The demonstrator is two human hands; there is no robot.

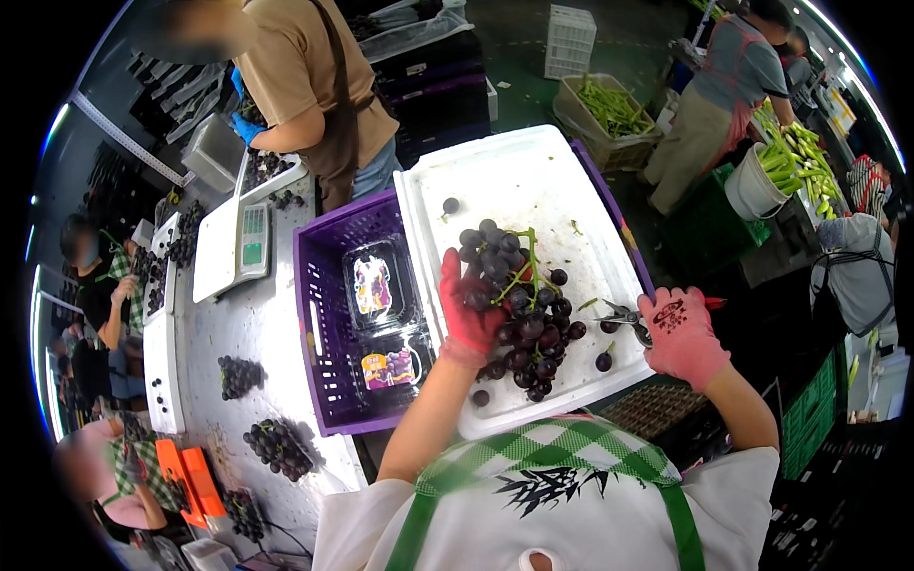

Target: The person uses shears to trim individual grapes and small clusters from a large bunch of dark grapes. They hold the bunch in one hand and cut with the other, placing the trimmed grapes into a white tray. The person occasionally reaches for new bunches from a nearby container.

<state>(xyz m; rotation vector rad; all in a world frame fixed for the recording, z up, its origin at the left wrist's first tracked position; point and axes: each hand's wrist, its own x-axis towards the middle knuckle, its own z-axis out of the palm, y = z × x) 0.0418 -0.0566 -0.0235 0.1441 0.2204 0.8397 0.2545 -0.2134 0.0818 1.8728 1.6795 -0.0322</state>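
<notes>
My left hand (470, 314), in a red-palmed glove, cups a bunch of dark grapes (494, 258) with green stems. Darker purple grapes (543, 346) sit right beside it; I cannot tell whether they belong to the same bunch. Beneath lies a white foam tray (485, 160) with loose grapes, among them one near the far end (450, 205) and one with a short stem (603, 361). In a pink glove, my right hand (683, 334) grips red-handled pruning snips (623, 316), whose blades point left over the tray's right side, near a loose grape.
The foam tray rests over a purple crate (310, 335) holding clear plastic punnets (375, 282) with printed labels. Left is a metal table (285, 378) with a digital scale (243, 243) and grape bunches (278, 448). Co-workers stand around; a basket of green vegetables (610, 107) is beyond.
</notes>
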